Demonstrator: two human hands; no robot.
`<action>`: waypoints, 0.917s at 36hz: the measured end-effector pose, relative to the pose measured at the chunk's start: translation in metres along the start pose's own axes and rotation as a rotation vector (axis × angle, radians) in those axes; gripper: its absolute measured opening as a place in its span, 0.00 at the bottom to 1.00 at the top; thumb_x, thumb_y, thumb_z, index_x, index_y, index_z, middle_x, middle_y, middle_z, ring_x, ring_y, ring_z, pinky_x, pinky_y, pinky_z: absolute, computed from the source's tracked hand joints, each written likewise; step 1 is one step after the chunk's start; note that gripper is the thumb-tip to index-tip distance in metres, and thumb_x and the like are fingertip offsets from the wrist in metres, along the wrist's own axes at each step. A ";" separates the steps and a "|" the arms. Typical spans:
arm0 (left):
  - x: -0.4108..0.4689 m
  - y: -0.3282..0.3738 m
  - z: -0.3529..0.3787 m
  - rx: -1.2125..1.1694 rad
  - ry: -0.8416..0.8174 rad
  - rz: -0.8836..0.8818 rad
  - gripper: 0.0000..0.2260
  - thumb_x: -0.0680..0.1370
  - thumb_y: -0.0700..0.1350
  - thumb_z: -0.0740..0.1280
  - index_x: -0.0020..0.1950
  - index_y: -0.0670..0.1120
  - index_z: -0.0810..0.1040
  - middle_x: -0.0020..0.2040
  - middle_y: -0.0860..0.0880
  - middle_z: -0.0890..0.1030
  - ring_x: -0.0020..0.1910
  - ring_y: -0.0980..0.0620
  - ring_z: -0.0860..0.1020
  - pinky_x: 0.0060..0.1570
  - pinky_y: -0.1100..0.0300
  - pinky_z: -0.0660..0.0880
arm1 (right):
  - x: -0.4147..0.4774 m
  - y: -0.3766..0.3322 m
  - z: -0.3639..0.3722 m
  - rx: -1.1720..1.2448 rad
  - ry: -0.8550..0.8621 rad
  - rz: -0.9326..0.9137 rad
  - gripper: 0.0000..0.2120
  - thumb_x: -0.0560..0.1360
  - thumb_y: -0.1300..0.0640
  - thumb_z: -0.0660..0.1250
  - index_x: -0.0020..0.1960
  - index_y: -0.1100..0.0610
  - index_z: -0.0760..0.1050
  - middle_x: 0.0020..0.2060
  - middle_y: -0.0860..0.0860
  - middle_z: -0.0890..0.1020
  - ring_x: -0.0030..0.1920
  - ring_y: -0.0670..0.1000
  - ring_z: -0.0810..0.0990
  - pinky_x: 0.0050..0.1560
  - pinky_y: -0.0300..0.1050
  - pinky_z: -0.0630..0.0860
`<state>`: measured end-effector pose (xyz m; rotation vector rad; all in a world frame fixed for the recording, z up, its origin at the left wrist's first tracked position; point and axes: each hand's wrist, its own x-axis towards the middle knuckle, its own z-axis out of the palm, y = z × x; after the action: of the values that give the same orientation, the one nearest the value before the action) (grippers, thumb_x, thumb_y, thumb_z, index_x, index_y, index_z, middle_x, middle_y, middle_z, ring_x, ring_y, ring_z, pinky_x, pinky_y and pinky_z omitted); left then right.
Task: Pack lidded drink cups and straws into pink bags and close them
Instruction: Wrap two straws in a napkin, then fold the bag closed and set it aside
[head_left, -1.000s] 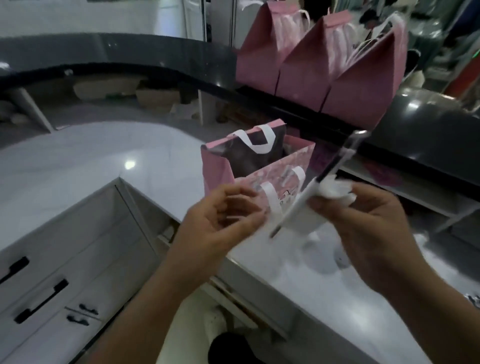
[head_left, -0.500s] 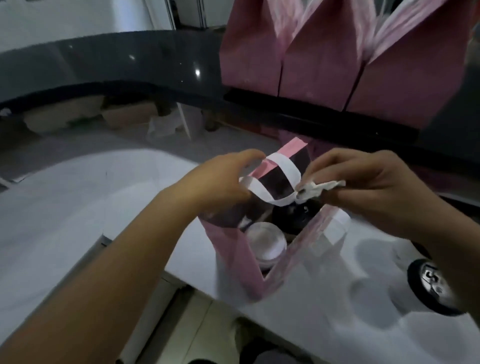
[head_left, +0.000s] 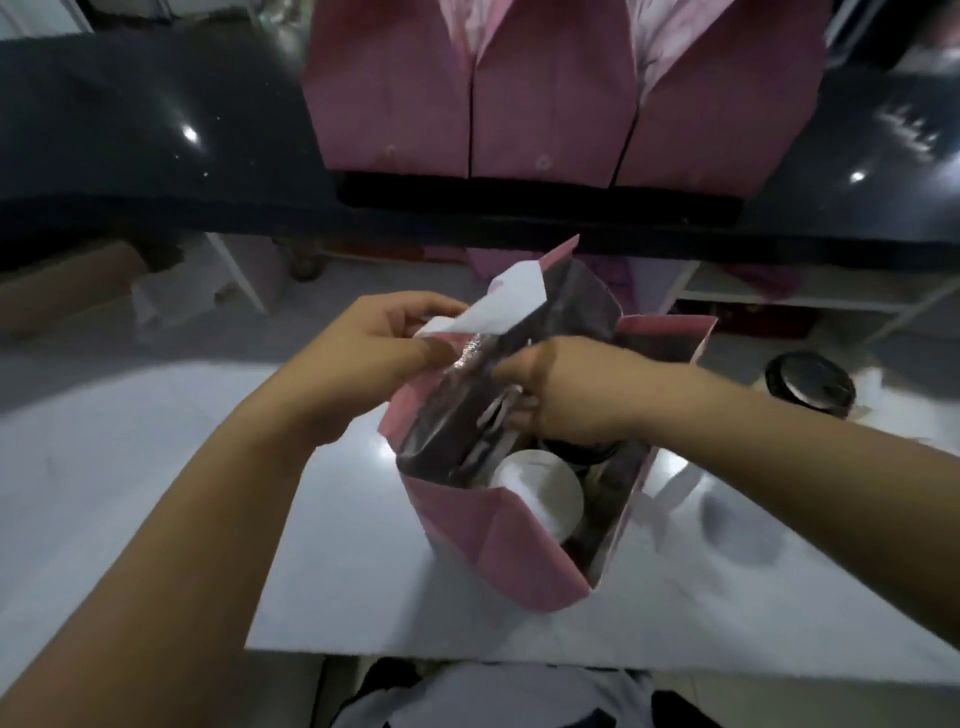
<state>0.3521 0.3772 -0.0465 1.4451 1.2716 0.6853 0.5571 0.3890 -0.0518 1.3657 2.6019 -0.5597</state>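
An open pink bag (head_left: 488, 551) with a dark foil lining stands on the white counter in front of me. Inside it I see a white-lidded cup (head_left: 540, 493) and, behind it, part of a dark-lidded cup under my right hand. My left hand (head_left: 374, 353) pinches the bag's left rim beside its white handle (head_left: 498, 306). My right hand (head_left: 576, 395) reaches down into the bag's mouth with its fingers curled around a wrapped straw (head_left: 493, 415); the straw is mostly hidden.
Three closed pink bags (head_left: 550, 88) stand in a row on the raised dark counter (head_left: 130, 145) behind. A dark-lidded cup (head_left: 810, 384) sits on the white counter (head_left: 130, 467) at the right. Shelving runs beneath the dark counter.
The camera moved closer and over the bag. My right hand went from holding the straw and tissue above the bag down into its mouth. My left hand moved onto the bag's rim.
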 end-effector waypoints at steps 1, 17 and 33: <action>0.004 -0.002 -0.004 0.000 -0.029 0.011 0.12 0.79 0.38 0.69 0.56 0.53 0.84 0.49 0.52 0.87 0.47 0.51 0.86 0.46 0.57 0.83 | 0.005 -0.005 0.001 0.002 -0.047 0.020 0.19 0.77 0.48 0.69 0.67 0.45 0.74 0.62 0.46 0.79 0.58 0.50 0.77 0.56 0.44 0.74; 0.077 0.013 -0.049 0.150 -0.596 0.127 0.11 0.78 0.44 0.71 0.57 0.57 0.85 0.53 0.56 0.86 0.54 0.55 0.84 0.55 0.57 0.79 | -0.073 0.033 0.012 1.049 1.014 0.731 0.13 0.79 0.44 0.65 0.54 0.52 0.82 0.53 0.49 0.83 0.58 0.52 0.80 0.56 0.55 0.79; 0.038 -0.132 -0.054 -0.231 0.223 0.138 0.22 0.77 0.30 0.63 0.49 0.58 0.82 0.48 0.58 0.84 0.54 0.50 0.82 0.51 0.60 0.79 | -0.110 -0.027 0.147 1.578 1.133 0.819 0.25 0.79 0.35 0.54 0.44 0.48 0.85 0.43 0.52 0.86 0.44 0.51 0.83 0.52 0.53 0.74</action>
<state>0.2683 0.4164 -0.1621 1.2998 1.2223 1.0750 0.5927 0.2335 -0.1465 3.6270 1.0451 -2.3228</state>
